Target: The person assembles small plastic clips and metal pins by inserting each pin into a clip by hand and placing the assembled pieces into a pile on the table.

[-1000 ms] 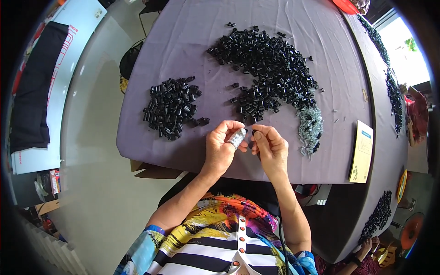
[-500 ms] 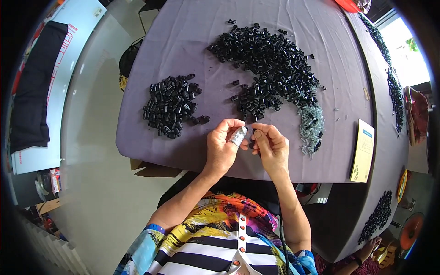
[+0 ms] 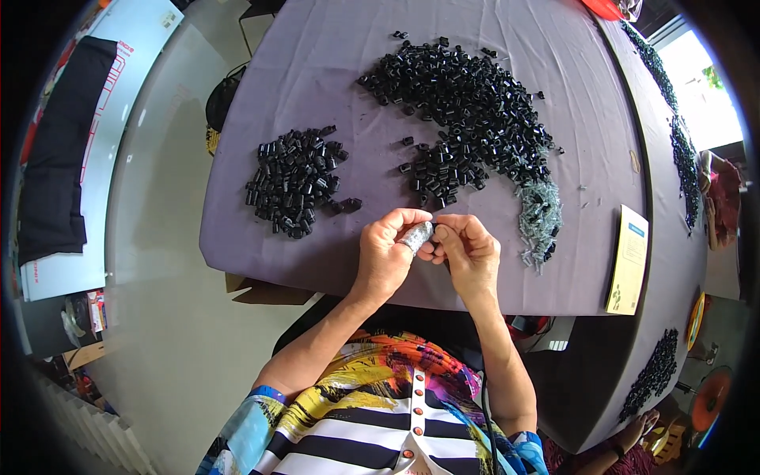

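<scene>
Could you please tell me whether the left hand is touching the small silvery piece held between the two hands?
Touching: the head view shows the left hand with its fingers closed around the silvery piece.

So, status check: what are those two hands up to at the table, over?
Left hand holds silvery bundle. Right hand pinches at its end. Black pieces in piles beyond, nothing blocking.

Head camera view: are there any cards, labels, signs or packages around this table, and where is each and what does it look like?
Card: lies on the purple cloth at the table's right edge, right of the hands; a tall rectangle, pale yellow with a small blue patch near its top.
Panel: lies on the floor far left, a long white board with red markings, partly under a black cloth.
</scene>
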Available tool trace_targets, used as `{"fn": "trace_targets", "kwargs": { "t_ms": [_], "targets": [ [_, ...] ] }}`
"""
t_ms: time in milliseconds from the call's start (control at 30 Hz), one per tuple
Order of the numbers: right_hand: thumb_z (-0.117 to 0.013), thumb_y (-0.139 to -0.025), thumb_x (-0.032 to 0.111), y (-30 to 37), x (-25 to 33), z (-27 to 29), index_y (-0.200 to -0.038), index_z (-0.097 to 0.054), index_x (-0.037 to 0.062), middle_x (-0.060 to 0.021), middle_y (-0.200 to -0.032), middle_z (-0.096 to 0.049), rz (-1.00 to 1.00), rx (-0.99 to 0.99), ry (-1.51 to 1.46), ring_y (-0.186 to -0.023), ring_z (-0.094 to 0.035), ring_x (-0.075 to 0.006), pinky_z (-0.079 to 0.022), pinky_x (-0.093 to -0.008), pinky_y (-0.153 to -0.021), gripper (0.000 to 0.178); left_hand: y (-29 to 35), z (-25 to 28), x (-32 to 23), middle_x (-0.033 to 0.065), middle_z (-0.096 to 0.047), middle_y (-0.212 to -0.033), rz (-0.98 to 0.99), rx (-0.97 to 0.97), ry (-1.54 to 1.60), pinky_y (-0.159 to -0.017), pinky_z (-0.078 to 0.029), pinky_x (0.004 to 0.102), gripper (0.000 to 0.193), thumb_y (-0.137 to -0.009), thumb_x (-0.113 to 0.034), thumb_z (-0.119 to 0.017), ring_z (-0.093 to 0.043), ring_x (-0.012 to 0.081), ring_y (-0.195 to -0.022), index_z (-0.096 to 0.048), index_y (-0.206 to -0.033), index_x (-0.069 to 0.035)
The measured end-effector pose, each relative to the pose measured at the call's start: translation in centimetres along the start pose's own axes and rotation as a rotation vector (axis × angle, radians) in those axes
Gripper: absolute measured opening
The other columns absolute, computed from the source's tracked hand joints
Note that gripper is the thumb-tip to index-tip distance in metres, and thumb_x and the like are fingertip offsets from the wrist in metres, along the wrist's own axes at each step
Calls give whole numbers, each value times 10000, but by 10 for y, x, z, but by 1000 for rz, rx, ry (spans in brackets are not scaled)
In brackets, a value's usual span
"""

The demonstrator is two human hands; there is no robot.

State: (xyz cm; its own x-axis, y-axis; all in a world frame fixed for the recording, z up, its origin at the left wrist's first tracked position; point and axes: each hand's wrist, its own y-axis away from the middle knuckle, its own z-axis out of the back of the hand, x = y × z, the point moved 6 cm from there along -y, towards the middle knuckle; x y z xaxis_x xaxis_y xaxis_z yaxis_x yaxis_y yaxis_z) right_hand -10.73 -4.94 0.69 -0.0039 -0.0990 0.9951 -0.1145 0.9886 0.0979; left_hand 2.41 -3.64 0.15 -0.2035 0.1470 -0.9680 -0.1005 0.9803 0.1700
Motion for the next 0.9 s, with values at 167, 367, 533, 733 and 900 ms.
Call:
{"fn": "trace_targets", "kwargs": {
  "t_ms": [167, 367, 533, 733, 900],
  "targets": [
    [-592, -893, -15, 1, -1, 0, -971, -636, -18, -33, -827, -630, 63, -21, 36, -658, -574, -51, -488, -199, -564, 90, 0, -1, 2, 70, -675, -824, -18, 6, -86, -667, -565, 243, 178, -874, 100, -486, -658, 112, -697, -620, -981, 54],
    [-629, -828, -47, 5, 9, 3, -983, -659, 5, -73, -845, -641, 239, -109, 268, -699, -622, -122, -505, -241, -605, 167, 0, -7, 0, 68, -664, -843, 16, 28, -73, -692, -558, 248, 170, -890, 79, -482, -651, 103, -744, -602, -1005, 44],
    [-632, -773, -72, 11, 38, 0, -972, -668, 8, -121, -883, -652, 520, -40, 604, -721, -646, -197, -514, -294, -652, 218, 3, -9, -3, 62, -635, -848, 45, 124, -136, -712, -545, 269, 142, -918, 27, -480, -635, 102, -780, -546, -1043, 13],
    [-592, -740, -72, 17, 39, 4, -1113, -554, 3, -118, -855, -620, 518, 49, 739, -728, -580, -287, -484, -377, -668, 382, 1, -18, -9, 64, -624, -775, 61, 237, -337, -583, -525, 267, 59, -924, -44, -549, -608, 99, -670, -523, -950, 1],
    [-627, -718, -91, 15, 30, 6, -1064, -579, 5, -121, -861, -624, 525, 39, 791, -706, -607, -263, -507, -341, -654, 363, -3, -21, -8, 50, -611, -673, 261, 280, -307, -480, -498, 243, 37, -911, -37, -552, -599, 95, -567, -534, -919, -6]
  ]
}}
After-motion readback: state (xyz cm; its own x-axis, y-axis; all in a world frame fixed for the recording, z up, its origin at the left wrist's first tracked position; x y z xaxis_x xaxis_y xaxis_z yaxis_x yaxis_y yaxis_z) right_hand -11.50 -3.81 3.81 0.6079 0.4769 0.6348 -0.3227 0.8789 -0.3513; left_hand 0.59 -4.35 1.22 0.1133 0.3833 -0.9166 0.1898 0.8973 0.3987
